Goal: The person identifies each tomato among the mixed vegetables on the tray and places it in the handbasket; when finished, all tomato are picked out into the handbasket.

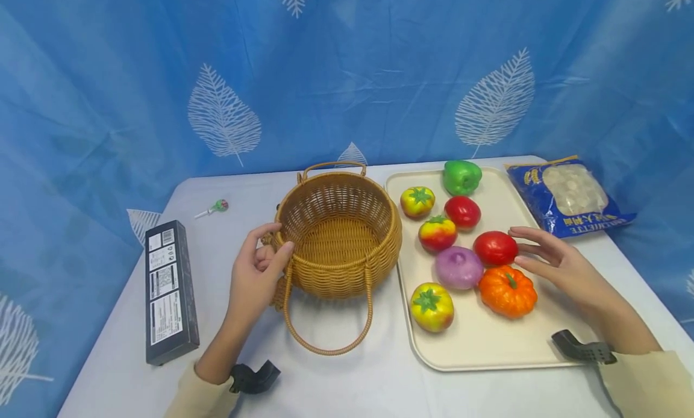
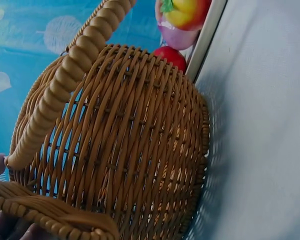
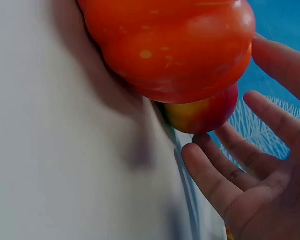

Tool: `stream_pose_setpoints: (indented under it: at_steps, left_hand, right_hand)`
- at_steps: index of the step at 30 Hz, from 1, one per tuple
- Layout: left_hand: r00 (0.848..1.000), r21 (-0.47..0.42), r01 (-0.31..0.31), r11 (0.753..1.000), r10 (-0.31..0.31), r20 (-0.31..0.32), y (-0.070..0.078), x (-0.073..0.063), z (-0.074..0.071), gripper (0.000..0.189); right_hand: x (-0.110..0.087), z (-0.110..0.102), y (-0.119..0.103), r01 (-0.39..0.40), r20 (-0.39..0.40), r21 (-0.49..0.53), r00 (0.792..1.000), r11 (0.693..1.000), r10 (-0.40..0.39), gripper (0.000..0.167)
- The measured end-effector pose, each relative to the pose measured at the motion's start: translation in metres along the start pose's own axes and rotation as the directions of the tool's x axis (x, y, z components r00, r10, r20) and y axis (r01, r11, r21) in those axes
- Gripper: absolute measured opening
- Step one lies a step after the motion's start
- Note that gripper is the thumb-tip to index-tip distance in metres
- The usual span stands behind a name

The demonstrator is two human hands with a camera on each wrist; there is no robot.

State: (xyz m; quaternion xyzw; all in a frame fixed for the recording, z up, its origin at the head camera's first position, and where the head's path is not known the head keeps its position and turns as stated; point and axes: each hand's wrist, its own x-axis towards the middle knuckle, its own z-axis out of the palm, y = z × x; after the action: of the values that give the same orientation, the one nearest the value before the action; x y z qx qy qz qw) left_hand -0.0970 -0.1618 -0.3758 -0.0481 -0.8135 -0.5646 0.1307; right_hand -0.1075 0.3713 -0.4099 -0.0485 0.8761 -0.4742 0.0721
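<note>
A round wicker basket (image 1: 325, 279) stands mid-table, its front handle hanging down toward the table and its back handle upright. My left hand (image 1: 262, 273) grips the left rim, thumb and index finger at the edge. In the left wrist view, the fingers show partly behind a wicker flap (image 2: 55, 212). My right hand (image 1: 569, 270) is over the tray, fingers spread and fingertips right at the right side of a red, smooth toy fruit (image 1: 495, 248). Just in front of that fruit is an orange toy pumpkin (image 1: 508, 293), which looms large in the right wrist view.
The cream tray (image 1: 374, 362) also bears a purple toy onion (image 1: 458, 267), a green toy pepper (image 1: 462, 177), another red fruit (image 1: 462, 212) and several yellow-red toy fruits (image 1: 432, 307). A blue pasta bag (image 1: 569, 195) lies right; a black box (image 1: 170, 291) and lollipop (image 1: 214, 208) lie left.
</note>
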Motion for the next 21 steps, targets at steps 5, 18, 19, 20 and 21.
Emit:
stream_pose_setpoints:
  at_steps: [5,18,19,20,21]
  left_hand:
    - [1.000,-0.028,0.005,1.000,-0.005,0.015,0.000,0.004,-0.001,0.037]
    - [0.996,-0.149,-0.082,0.985,0.078,-0.031,-0.016,0.007,0.001,0.037]
    - [0.996,-0.160,-0.090,0.983,0.085,-0.035,-0.017,0.008,0.003,0.037]
    - [0.995,-0.164,-0.095,0.982,0.089,-0.043,-0.018,0.008,0.004,0.036]
    - [0.994,-0.170,-0.101,0.980,0.093,-0.054,-0.018,0.008,0.005,0.036]
  right_hand:
    - [0.006,0.003,0.001,0.007,0.011,0.028,1.000,1.000,-0.007,0.061]
    - [0.009,0.009,0.012,-0.013,-0.022,0.010,1.000,1.000,0.013,0.062]
    - [0.009,0.009,0.012,-0.009,-0.029,0.012,1.000,1.000,0.009,0.063]
    - [0.009,0.010,0.013,-0.008,-0.037,0.017,0.999,1.000,0.009,0.063]
    - [0.009,0.010,0.012,-0.010,-0.042,0.019,0.999,1.000,0.011,0.063]
